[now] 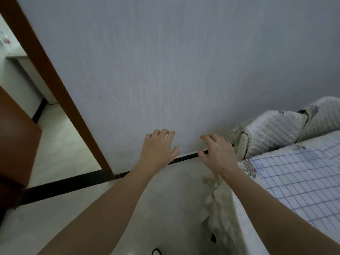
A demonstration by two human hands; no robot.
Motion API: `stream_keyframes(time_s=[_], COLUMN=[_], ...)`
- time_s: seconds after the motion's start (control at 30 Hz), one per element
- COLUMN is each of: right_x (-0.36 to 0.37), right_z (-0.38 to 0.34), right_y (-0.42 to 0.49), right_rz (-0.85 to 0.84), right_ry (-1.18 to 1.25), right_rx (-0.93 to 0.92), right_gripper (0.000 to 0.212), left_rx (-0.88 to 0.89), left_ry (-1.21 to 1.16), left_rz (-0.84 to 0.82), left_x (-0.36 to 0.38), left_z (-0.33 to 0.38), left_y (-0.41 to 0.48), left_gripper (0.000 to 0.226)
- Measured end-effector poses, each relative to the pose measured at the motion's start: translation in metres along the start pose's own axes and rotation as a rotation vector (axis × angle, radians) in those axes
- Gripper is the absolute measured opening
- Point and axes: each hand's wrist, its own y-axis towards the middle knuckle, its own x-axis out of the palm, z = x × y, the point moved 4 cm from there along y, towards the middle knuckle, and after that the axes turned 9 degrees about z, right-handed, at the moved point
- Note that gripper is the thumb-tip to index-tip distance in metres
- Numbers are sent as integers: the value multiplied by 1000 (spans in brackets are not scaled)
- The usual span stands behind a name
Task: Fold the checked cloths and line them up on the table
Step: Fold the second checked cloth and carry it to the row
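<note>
While both bare arms reach forward over the pale tiled floor, the left hand hangs in the air with its fingers spread and slightly curled, holding nothing, and the right hand does much the same just beside it, palm down, fingers loose and apart, also empty. Both hands show against the blue-grey wall, about level with the black skirting strip that runs along its foot; whether either fingertip touches the wall I cannot tell. A checked cloth (white with thin blue lines in a grid) lies spread flat on the raised surface at the right, near the right forearm but apart from the hand itself. Behind that cloth sits a quilted, flower-printed cover, bunched over something bulky against the wall. A cream fabric droops down the side of the surface towards the floor. At the left a brown door frame slants up the wall, with a brighter room beyond it.
</note>
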Motion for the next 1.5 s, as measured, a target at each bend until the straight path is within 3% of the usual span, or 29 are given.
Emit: stream_keyframes(time_s=[0.4,0.7,0.97,1.27,1.5], right_x=[55,105,111,101,90], right_z=[49,159,294,412,486], right_y=[103,219,301,300,292], right_rz=[-24,20,106,122,165], right_ry=[-33,-12,-54,-198,-298], right_rx=[176,304,492,721,876], right_gripper=[46,47,47,43,40], left_rx=[161,313,494,710,878], left_ry=[-76,-70,-172,-297,-366], left_rz=[-29,-85,-112,-155,-213], left_x=[76,170,245,301,346], left_z=[-18,5,115,231,324], left_y=[132,285,432,522,573], left_gripper=[60,58,56,55,71])
